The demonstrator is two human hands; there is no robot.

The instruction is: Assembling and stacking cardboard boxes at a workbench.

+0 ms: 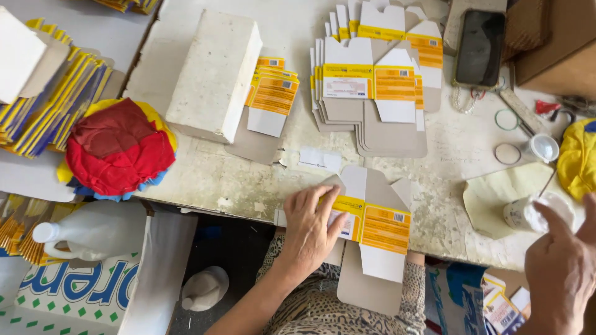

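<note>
Left hand [308, 224] spread flat, pressing the carton blank [372, 239] at the table's [447, 155] near edge. Right hand [562, 263], fingers curled, reaches the glue pot [524, 214]. The blank overhangs; lift that palm and it may slide off.

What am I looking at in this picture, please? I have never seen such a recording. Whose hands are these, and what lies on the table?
The single picture comes from a camera worn on a person's head, looking down at a worn white table. There is no machine, only bare hands. The left hand presses flat on an unfolded carton blank, grey card with yellow and orange panels. The right hand touches a small white pot. Further back lie a stack of similar blanks, a white block, a dark phone and a red cloth bundle.
</note>
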